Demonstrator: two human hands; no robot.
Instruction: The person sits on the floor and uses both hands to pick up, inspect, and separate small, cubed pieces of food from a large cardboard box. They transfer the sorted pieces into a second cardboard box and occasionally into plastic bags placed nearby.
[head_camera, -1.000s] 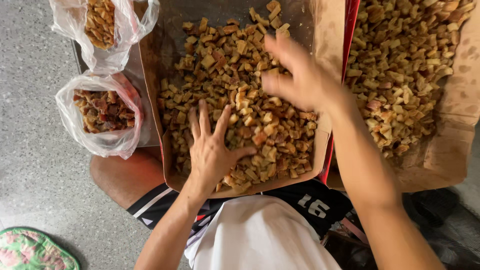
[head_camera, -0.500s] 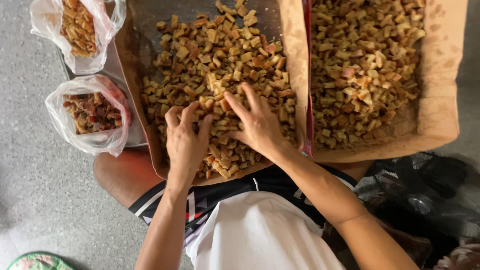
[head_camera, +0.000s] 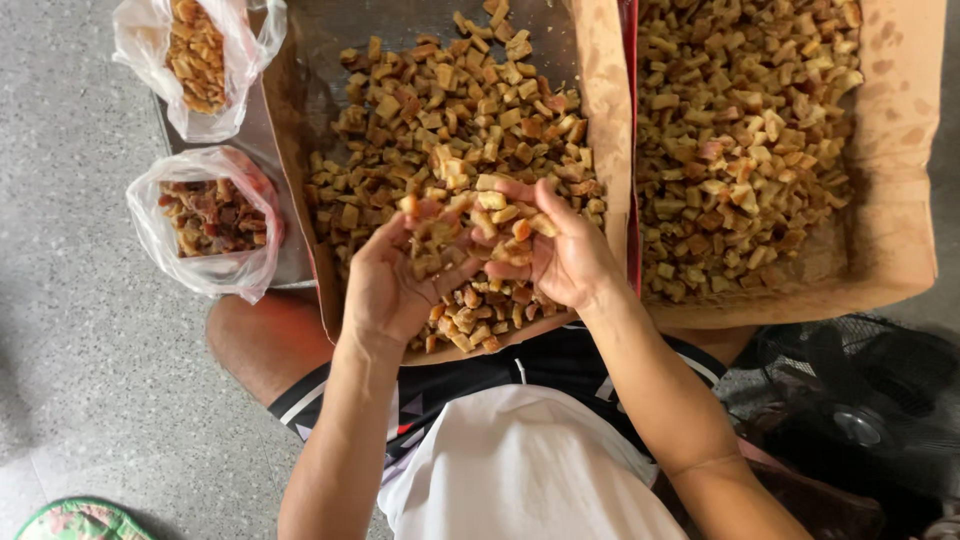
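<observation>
Both hands are cupped together, palms up, over the near part of a paper-lined tray (head_camera: 605, 150) of small golden-brown fried cubes (head_camera: 440, 110). My left hand (head_camera: 385, 285) and my right hand (head_camera: 560, 250) together hold a scooped heap of these cubes (head_camera: 470, 225), lifted slightly above the pile. A second paper-lined tray (head_camera: 900, 200) to the right is filled with the same cubes (head_camera: 745, 140).
Two open clear plastic bags stand left of the trays: one (head_camera: 195, 60) with golden cubes, one (head_camera: 215, 220) with darker reddish pieces. A black fan (head_camera: 860, 410) lies at the lower right. Grey speckled floor (head_camera: 80, 330) at left, a patterned cloth (head_camera: 80, 522) at the bottom corner.
My hands were pressed palms down into the pile; now they have turned up and lifted a heap of cubes together. The right hand earlier reached farther up the tray.
</observation>
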